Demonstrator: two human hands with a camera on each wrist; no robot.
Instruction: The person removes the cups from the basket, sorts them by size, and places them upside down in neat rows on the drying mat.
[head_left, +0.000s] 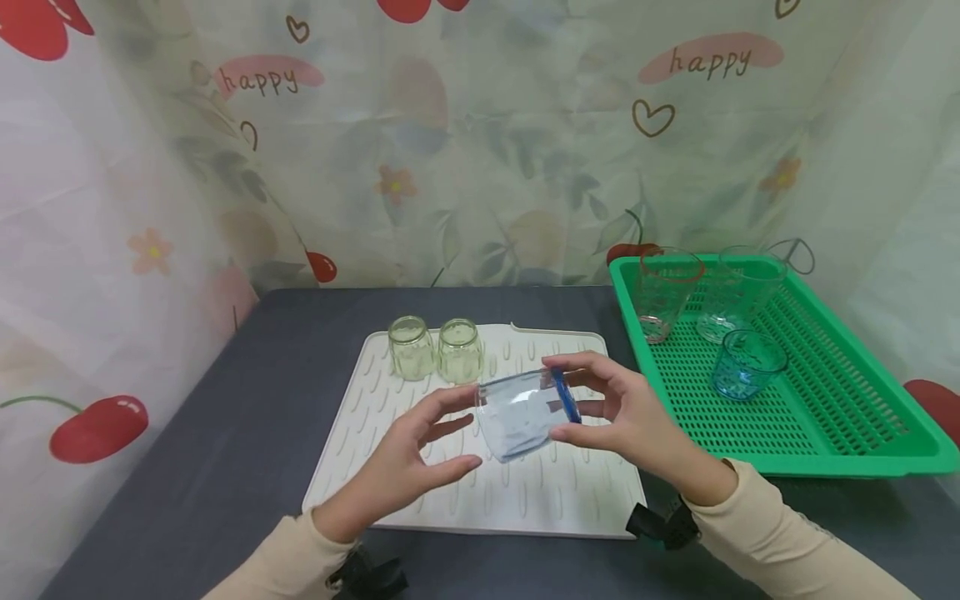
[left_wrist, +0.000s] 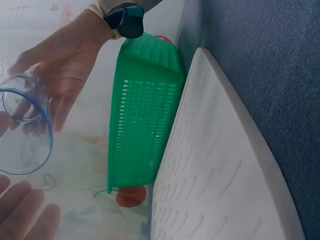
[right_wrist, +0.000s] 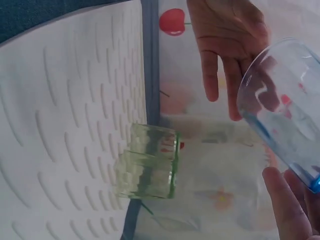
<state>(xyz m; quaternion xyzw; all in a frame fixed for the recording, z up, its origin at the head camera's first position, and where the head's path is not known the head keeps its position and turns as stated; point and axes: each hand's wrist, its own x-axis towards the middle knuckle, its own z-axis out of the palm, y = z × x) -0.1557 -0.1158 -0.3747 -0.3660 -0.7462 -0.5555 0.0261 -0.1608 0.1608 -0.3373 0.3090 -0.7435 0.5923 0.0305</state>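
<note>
A clear drinking glass (head_left: 517,412) with a blue-coloured end is tipped on its side above the white mat. My right hand (head_left: 618,412) pinches its blue end, thumb below and fingers above and behind. On the other end, my left hand (head_left: 420,450) has its fingers stretched out beside the clear edge, the index fingertip right at it and the thumb apart below. The left wrist view shows the glass's round rim (left_wrist: 49,131) close to the extended left fingers (left_wrist: 30,212). The right wrist view shows the left palm (right_wrist: 227,37) behind the glass.
Two greenish glasses (head_left: 412,354) stand upside down at the mat's back left. The white ridged mat (head_left: 450,512) lies on a dark table (head_left: 187,467). To the right, a green basket (head_left: 825,462) holds a blue glass (head_left: 746,367) and two taller clear glasses (head_left: 663,292).
</note>
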